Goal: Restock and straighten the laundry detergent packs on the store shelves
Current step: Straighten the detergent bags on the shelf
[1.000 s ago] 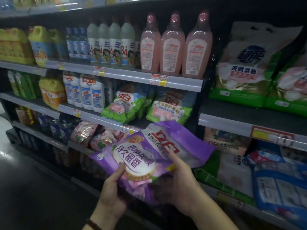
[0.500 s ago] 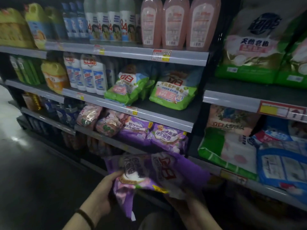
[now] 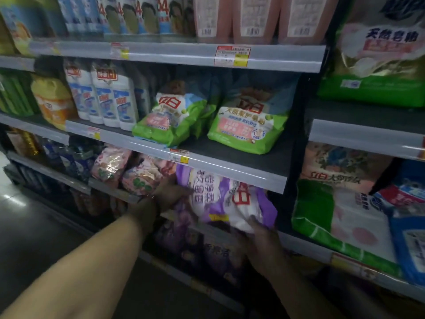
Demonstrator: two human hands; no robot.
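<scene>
both hands [image 3: 170, 192] [image 3: 261, 238] grip the purple detergent pack [image 3: 220, 199]

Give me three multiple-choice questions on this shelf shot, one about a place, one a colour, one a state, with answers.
1. Where is the purple pack? A) just below the shelf holding the green packs B) on the floor C) on the highest shelf
2. What colour are the bottles showing barcodes? A) black B) pink C) yellow
3. How is the purple pack held? A) by no hand B) one hand C) both hands
Answers: 1 A, it sits under that shelf's edge; 2 B, their bodies are pink; 3 C, the left hand grips its left edge, the right hand its lower corner.
</scene>
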